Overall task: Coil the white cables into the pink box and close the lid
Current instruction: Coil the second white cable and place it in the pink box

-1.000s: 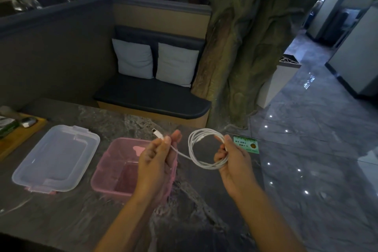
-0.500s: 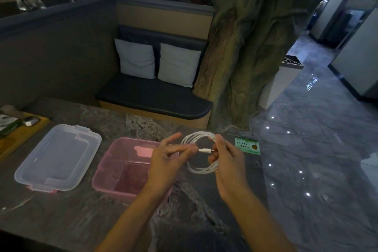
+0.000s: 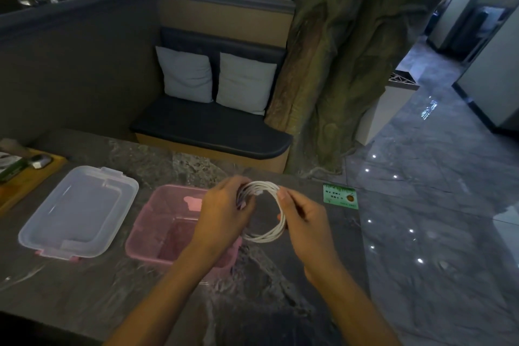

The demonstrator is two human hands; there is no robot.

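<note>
Both hands hold one white cable [image 3: 271, 234], wound into a multi-strand loop, in the air above the desk [image 3: 84, 289] just right of the box [image 3: 157, 222]. Left hand [image 3: 222, 216] grips the loop's left side; its fingers [image 3: 241, 199] are curled shut around the strands, which run under the fingertips and are partly hidden there. Right hand [image 3: 304, 222] grips the loop's right side; thumb and forefinger pinch closed on the strands, the other fingers curled in behind. The loop's top arc spans between the two hands and its lower arc hangs free below them. Cable ends not clearly visible; blur near the left fingers.

Box is pink, open, upright on the desk, partly under the left wrist. Inside looks empty where visible; near right corner is hidden by the arm. Clear lid [image 3: 78, 211] lies flat on the desk left of the box, apart from it. Green card [image 3: 340, 196] lies at the desk's right edge, near the right hand, not touching. Dim lighting.
</note>
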